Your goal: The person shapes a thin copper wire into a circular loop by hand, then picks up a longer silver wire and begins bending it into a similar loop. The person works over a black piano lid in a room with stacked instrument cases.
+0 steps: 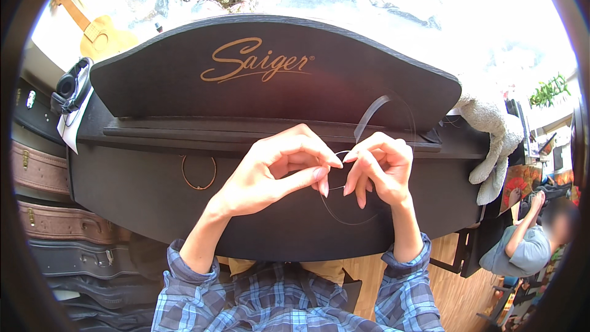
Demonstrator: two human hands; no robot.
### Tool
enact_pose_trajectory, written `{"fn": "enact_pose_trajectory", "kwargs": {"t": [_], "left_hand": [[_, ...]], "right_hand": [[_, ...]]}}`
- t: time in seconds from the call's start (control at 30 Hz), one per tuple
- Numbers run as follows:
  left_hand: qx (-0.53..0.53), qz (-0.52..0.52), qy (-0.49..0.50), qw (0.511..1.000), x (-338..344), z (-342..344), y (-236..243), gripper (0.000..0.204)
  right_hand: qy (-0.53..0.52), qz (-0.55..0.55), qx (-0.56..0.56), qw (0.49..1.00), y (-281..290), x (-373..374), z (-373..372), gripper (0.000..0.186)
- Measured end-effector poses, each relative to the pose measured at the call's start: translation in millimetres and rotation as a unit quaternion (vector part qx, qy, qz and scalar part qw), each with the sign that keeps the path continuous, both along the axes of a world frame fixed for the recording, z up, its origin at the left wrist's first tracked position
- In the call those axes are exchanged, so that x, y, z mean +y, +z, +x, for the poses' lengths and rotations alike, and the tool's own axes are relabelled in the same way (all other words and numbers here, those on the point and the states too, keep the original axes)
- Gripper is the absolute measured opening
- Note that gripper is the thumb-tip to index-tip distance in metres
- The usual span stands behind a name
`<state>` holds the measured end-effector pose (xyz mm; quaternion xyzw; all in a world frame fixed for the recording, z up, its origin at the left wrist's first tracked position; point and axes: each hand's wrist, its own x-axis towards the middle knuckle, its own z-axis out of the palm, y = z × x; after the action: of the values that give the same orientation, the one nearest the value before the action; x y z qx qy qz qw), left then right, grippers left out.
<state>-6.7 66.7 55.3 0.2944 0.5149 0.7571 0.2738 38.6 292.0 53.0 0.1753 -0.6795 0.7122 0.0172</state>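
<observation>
Over the black desk (270, 227), my left hand (270, 169) and my right hand (384, 169) face each other, thumbs and fingertips pinched. Between them runs a thin coiled instrument string (344, 223), whose lower loop hangs against the dark desktop. Both hands have hold of it, the left near its thumb tip and the right between thumb and index finger. The string is so fine that its full path is hard to follow. A second coil, a bronze-coloured string (198, 187), lies on the desk left of my left hand. A clear curved plastic strip (371, 114) shows behind my right hand.
A raised dark music rest (344, 80) with gold lettering backs the desk. Headphones (67, 86) and a small guitar (101, 37) are at the left, above stacked instrument cases (46, 169). A grey plush toy (491, 135) hangs at the right; beyond sits another person (522, 249).
</observation>
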Motion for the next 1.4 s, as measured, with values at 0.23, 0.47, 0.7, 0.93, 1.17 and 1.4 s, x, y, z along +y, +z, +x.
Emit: {"fn": "enact_pose_trajectory", "kwargs": {"t": [0.23,0.47,0.7,0.93,1.17,1.4], "left_hand": [[0.12,-0.036,0.081,0.989,2.5,0.0,-1.7,0.029],[0.257,-0.128,0.152,0.946,1.8,-1.1,2.8,0.033],[0.302,-0.15,0.204,0.919,-2.0,-4.8,2.6,0.026],[0.141,-0.168,0.154,0.963,-6.0,1.9,9.3,0.038],[0.233,-0.21,0.171,0.934,-7.5,0.7,16.6,0.026],[0.184,-0.226,0.101,0.951,-13.7,5.0,21.1,0.034]], "right_hand": [[0.001,0.001,-0.001,1.0,1.7,0.2,0.1,0.01],[-0.035,0.013,-0.064,0.997,7.9,-5.8,2.1,0.011],[-0.056,0.007,-0.055,0.997,8.7,-5.6,0.9,0.011],[-0.12,0.017,-0.024,0.992,3.9,-5.6,2.3,0.01],[-0.166,0.111,0.101,0.975,-3.5,-0.7,0.3,0.007],[-0.183,0.1,0.093,0.974,-8.5,-0.4,3.5,0.007]]}}
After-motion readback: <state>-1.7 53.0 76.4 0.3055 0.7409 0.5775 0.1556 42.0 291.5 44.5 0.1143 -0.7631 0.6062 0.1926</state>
